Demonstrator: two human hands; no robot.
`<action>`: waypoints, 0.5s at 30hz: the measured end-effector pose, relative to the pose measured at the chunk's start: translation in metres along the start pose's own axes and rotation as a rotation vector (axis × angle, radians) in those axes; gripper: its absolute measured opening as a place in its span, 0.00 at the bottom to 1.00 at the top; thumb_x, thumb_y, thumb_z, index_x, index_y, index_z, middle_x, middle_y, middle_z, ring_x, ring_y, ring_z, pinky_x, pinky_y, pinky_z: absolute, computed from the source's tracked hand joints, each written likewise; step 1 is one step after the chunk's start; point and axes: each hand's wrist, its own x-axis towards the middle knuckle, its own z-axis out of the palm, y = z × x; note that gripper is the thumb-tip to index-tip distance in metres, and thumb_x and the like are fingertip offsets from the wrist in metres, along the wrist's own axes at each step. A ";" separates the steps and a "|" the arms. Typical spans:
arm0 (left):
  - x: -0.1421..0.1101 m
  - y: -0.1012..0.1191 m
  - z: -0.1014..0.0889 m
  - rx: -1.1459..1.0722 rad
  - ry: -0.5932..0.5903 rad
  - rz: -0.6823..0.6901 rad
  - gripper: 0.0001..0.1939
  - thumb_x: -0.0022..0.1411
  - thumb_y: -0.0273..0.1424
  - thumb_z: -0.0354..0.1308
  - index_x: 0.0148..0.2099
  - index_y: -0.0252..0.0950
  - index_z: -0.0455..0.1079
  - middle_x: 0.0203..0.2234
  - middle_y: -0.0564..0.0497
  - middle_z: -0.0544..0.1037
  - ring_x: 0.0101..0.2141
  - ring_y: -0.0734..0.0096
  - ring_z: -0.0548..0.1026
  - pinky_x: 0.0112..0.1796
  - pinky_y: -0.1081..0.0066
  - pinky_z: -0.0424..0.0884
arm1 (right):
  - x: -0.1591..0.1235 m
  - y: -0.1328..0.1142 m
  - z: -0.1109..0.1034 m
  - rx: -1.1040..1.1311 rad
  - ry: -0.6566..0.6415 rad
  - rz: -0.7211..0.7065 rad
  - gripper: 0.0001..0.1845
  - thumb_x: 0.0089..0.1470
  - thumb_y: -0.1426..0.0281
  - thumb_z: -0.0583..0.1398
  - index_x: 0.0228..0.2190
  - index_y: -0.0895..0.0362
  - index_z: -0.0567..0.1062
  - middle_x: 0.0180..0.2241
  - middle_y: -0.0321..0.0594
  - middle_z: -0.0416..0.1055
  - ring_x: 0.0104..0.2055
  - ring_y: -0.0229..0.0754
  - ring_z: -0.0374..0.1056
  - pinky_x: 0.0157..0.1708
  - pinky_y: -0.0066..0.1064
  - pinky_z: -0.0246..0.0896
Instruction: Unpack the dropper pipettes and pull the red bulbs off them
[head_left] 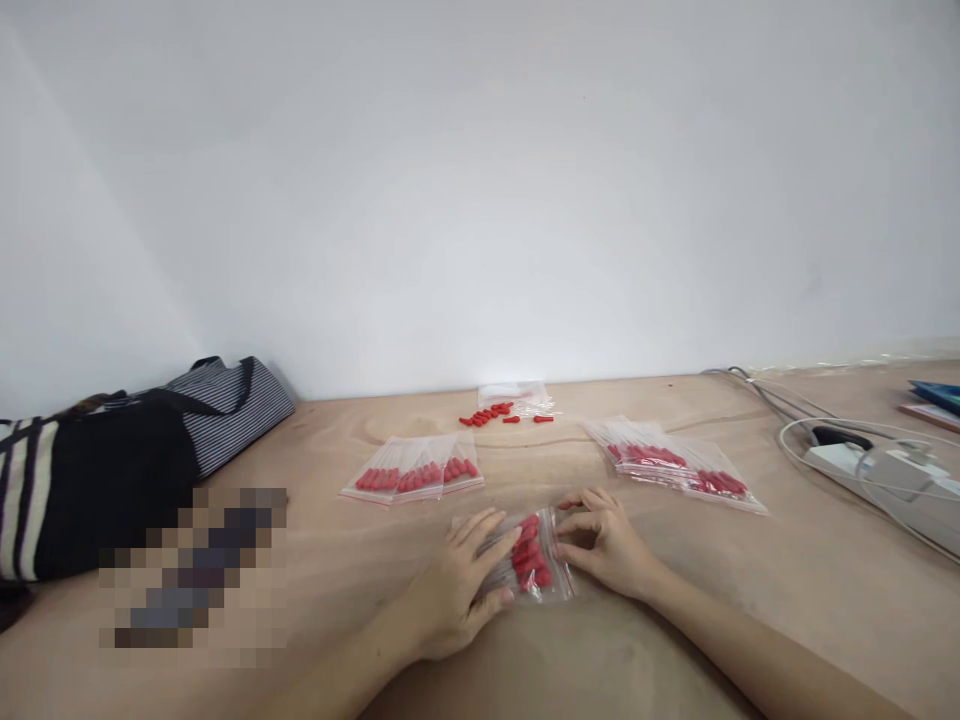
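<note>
Flattening a small zip bag (pixel 564 588) on the near middle of the wooden table (pixel 555 660), by the look of it: the left hand (pixel 461 580) lies across its left part with fingers and thumb spread apart, while the right hand (pixel 606 545) is curled at the right edge, by the zip strip. The hands are separate, bag between them, and I honestly can't tell if the right fingertips are pinching the plastic or just resting against it. Inside are chunky red pieces (pixel 531 555), lined up near the zip end, thin stems pointing left. My worry is that zip: if a red end sits in its track, or the edge gets squeezed unevenly, it could end up with a gap. Pressing too hard on the left could also shove the pieces toward the opening or bend the stems. Farther off to the left are overlapping filled bags (pixel 405 455), with another pile of filled bags (pixel 628 436) to the right; a careless sleeve or elbow could knock those out of line. At the far middle, loose red pieces (pixel 487 414) lie in front of a clear bag (pixel 514 393), and those could roll if the table gets bumped. Far right, there's a power strip (pixel 885 478) with loopy cables (pixel 784 408) that could snag an arm. A striped bag (pixel 232 405) slouches far left.
</note>
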 end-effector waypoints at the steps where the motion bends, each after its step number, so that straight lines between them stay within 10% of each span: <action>1: 0.001 -0.004 0.000 -0.028 -0.024 0.005 0.27 0.61 0.38 0.45 0.61 0.44 0.45 0.58 0.47 0.53 0.57 0.57 0.51 0.53 0.51 0.52 | 0.001 -0.001 0.000 -0.001 -0.022 -0.014 0.08 0.44 0.61 0.60 0.28 0.48 0.77 0.40 0.41 0.68 0.44 0.47 0.60 0.43 0.42 0.51; 15: -0.005 -0.018 -0.004 -0.131 0.036 -0.118 0.27 0.61 0.37 0.47 0.61 0.42 0.47 0.56 0.49 0.58 0.56 0.60 0.56 0.55 0.53 0.51 | 0.016 -0.016 0.000 -0.039 -0.271 -0.163 0.21 0.45 0.57 0.59 0.44 0.41 0.69 0.54 0.39 0.55 0.55 0.51 0.48 0.49 0.49 0.40</action>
